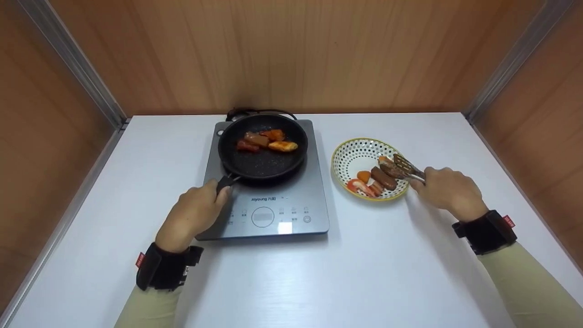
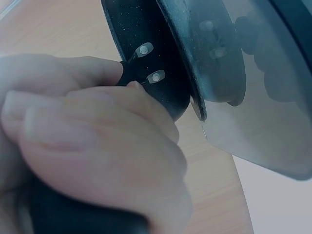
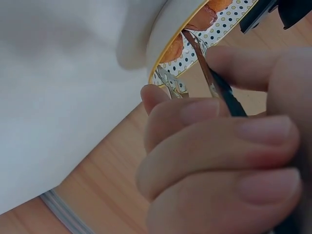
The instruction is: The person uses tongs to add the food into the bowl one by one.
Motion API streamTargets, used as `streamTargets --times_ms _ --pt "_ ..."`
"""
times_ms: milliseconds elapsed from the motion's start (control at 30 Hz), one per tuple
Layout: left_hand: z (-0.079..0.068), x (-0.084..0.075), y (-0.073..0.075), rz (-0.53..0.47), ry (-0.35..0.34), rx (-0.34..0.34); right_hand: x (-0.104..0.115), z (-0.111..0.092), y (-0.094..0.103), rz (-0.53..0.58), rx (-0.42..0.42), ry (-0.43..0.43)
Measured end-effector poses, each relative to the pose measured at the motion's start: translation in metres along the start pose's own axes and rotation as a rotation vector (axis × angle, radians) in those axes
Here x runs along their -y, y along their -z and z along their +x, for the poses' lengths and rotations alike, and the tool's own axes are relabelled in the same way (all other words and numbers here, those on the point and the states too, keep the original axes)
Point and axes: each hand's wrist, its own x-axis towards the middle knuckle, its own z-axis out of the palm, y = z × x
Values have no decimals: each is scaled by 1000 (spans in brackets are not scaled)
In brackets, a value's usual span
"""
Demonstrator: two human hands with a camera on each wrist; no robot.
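My left hand (image 1: 193,214) grips the black handle (image 1: 225,181) of a dark frying pan (image 1: 262,166). Several pieces of food lie in the pan, among them a yellow-orange piece (image 1: 283,146) and a brown block (image 1: 256,139). My right hand (image 1: 448,191) holds metal tongs (image 1: 403,164) whose slotted head is over the right side of a dotted, yellow-rimmed dish (image 1: 353,157). Beneath that head lies a brown piece of food (image 1: 388,168). A sausage (image 1: 383,178), an orange piece (image 1: 363,176) and red-and-white slices (image 1: 360,187) sit beside it.
The pan stands on a grey induction cooker (image 1: 291,191) with touch controls along its front. A black cord (image 1: 273,110) runs behind it. The white table (image 1: 273,282) is bounded by wooden panels (image 1: 291,54) at the back and both sides.
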Motion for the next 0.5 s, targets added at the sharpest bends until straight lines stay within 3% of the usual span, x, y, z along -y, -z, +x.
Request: streamTargets --times_ms 500 --pt "0 0 1 -2 3 2 1 14 -4 21 -13 28"
